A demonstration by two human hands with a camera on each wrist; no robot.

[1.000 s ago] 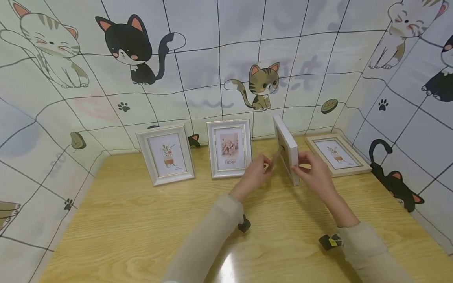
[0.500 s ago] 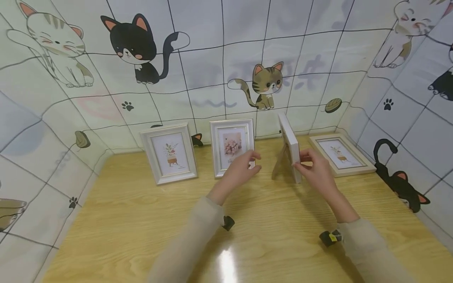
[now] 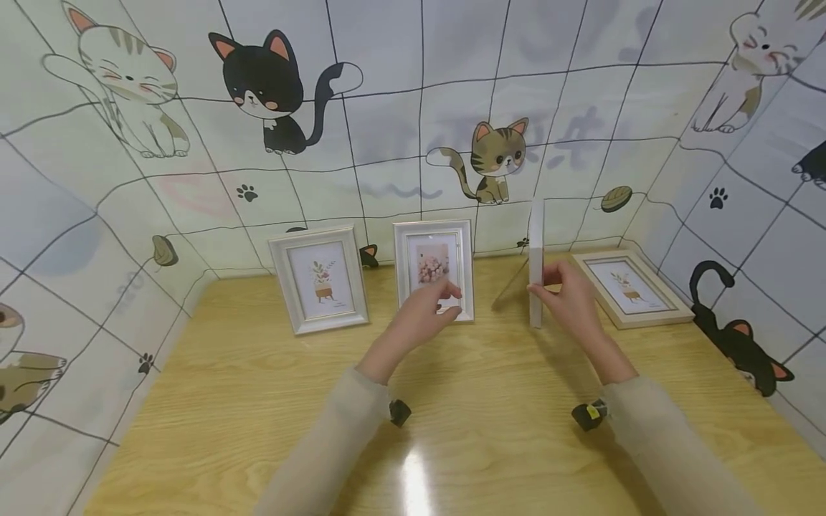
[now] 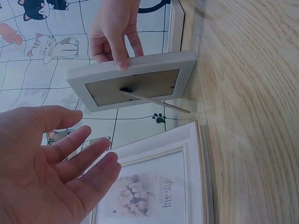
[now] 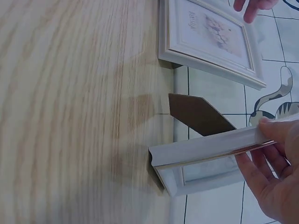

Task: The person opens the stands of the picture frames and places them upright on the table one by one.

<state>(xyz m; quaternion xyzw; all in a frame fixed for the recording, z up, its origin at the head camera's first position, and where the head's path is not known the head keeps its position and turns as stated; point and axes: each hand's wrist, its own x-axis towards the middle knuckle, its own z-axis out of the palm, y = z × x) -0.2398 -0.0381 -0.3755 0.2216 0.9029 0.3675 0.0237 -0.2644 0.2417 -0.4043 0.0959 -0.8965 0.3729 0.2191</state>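
Observation:
My right hand (image 3: 568,295) pinches the near side edge of a white picture frame (image 3: 536,265), which stands upright, nearly edge-on in the head view. Its brown back and the swung-out stand leg (image 4: 154,101) show in the left wrist view; the same leg (image 5: 198,112) juts from the back in the right wrist view. My left hand (image 3: 422,312) is apart from that frame, its fingers relaxed with nothing between them. It hovers in front of a second white frame (image 3: 401,251) with a pink flower print, hiding part of it.
To the left stands another white frame (image 3: 284,265) with a potted-plant print. On the right a pale wooden frame (image 3: 665,315) lies face up on the wood-grain table (image 3: 490,423). A wall (image 3: 387,143) with printed cats rises behind.
My left hand has let go of the stand leg and drawn back left. The frame in my right hand has turned more edge-on, with its leg swung out.

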